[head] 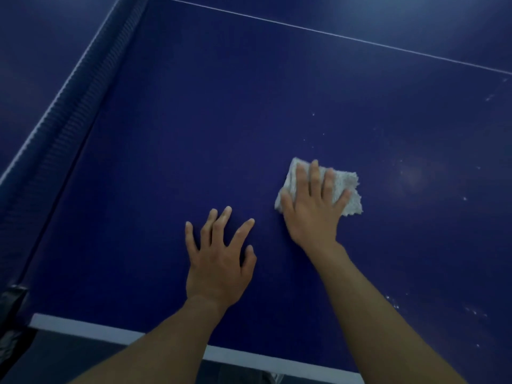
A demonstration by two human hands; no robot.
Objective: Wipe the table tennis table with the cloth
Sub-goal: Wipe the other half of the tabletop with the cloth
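A dark blue table tennis table fills the head view. A small white cloth lies flat on it, right of centre. My right hand presses down on the cloth with fingers spread over it, covering most of its left part. My left hand rests flat on the bare table to the left of the cloth, fingers apart, holding nothing. Pale specks and smears mark the surface to the right of the cloth.
The net runs diagonally along the left side, with a dark clamp at its near end. A white edge line marks the near table edge. A thin white centre line crosses the far part.
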